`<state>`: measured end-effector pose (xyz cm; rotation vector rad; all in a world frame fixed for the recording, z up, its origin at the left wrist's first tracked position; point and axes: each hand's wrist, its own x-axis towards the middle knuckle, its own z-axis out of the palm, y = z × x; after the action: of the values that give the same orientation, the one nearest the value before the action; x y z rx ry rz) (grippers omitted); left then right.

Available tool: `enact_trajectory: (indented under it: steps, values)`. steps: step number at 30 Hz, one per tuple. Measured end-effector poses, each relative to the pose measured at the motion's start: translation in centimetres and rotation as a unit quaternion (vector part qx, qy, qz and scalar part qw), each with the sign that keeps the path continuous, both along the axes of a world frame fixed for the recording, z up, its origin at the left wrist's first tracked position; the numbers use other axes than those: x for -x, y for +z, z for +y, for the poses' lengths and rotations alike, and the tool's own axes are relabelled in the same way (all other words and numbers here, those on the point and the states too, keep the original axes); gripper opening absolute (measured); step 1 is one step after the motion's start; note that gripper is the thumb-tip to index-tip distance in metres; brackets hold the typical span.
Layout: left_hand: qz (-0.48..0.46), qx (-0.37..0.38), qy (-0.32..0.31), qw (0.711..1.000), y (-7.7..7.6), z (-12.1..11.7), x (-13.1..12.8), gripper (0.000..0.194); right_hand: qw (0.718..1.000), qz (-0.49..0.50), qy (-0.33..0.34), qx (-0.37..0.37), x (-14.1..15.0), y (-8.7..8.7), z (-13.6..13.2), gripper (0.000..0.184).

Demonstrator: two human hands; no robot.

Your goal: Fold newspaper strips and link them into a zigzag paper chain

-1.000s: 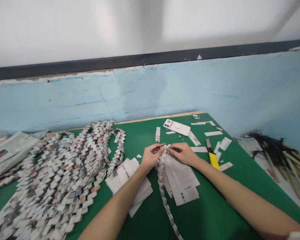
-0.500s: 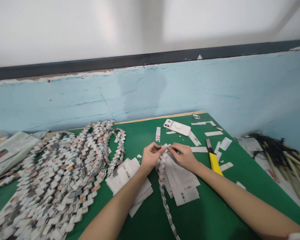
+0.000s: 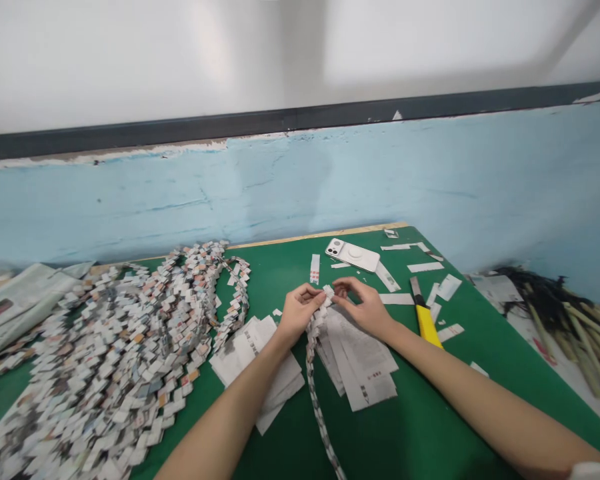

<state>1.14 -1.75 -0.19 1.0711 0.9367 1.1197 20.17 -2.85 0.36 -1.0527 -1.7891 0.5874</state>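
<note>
My left hand [image 3: 299,313] pinches a folded-paper chain [image 3: 311,373] close to its upper end, between thumb and fingers. The chain is a zigzag of small printed-paper links and runs down past the bottom edge of the view. At its top link, my right hand [image 3: 364,308] has thumb and fingertips bent around the paper from the other side. Beneath the right hand lies a fanned stack of cut newspaper pieces [image 3: 367,367]. Another stack of newspaper pieces [image 3: 260,350] is partly covered by my left forearm.
A big heap of folded-paper chains [image 3: 125,347] covers the left of the green table [image 3: 510,373]. A white phone [image 3: 353,255] lies at the back. Beside my right forearm is a yellow utility knife [image 3: 426,319], blade out, among paper strips [image 3: 425,267]. Stalks [image 3: 593,343] lie beyond the right edge.
The hanging length of the chain has swung to the left. My right fingers have shifted slightly at the top link, while my left hand keeps its pinch.
</note>
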Motion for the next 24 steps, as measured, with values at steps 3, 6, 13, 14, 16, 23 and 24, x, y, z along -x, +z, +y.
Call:
enact_trajectory:
  steps: [3,6,13,14,16,23,24]
  values:
    - [-0.008,0.007,-0.007,1.0,0.0,0.1,0.2,0.044,0.998,0.017,0.053,-0.027,0.0,0.5,0.1,0.022]
    - [0.001,0.005,-0.022,1.0,0.0,-0.1,0.1,0.046,0.997,0.024,0.059,-0.04,0.0,0.5,0.1,0.014]
    - [0.005,0.01,-0.028,1.0,-0.1,0.0,0.0,0.047,0.999,-0.017,0.02,0.023,0.3,0.7,0.2,0.014]
    - [0.003,0.012,-0.019,1.0,-0.2,0.1,0.0,0.046,0.998,-0.039,0.023,0.037,0.1,1.0,0.5,0.016]
    - [-0.005,0.011,0.003,1.0,-0.3,0.3,0.0,0.045,0.993,-0.104,0.019,0.058,-0.6,1.9,1.5,0.026]
    - [-0.001,0.004,0.011,1.0,-0.6,0.5,0.1,0.042,0.892,-0.426,-0.105,0.112,-5.7,3.0,8.1,0.049]
    - [0.001,0.003,0.011,1.0,-0.6,0.5,0.1,0.042,0.876,-0.453,-0.106,0.125,-6.2,2.8,8.9,0.06]
